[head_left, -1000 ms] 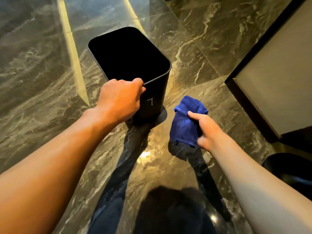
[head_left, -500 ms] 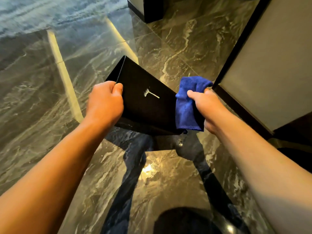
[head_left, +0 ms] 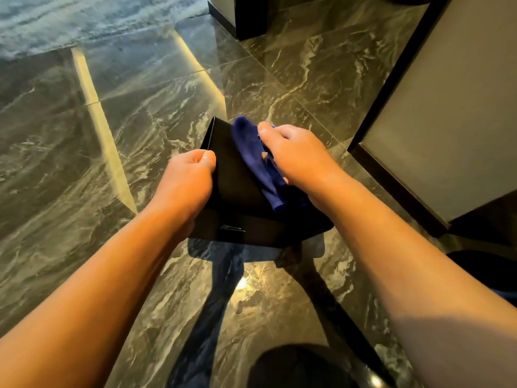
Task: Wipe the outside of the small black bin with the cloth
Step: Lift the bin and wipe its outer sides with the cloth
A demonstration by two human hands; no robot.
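Now the small black bin (head_left: 235, 191) is tipped off the marble floor (head_left: 293, 79), gripped by the left hand (head_left: 186, 177), fingers curled tight; the cloth (head_left: 257, 161) is pressed on by the right hand (head_left: 296, 158), fingers clenched. A slip could be caused by hard strokes.

Warm, yellowish light fills the scene, and the polished marble floor (head_left: 279, 79) mirrors it in two long pale streaks and a small hot glare spot between the arms' dark reflections. The blue cloth (head_left: 251, 152) is smeared by motion blur. Wide-angle distortion bends lines near the edges; the upper left corner looks washed out and soft.
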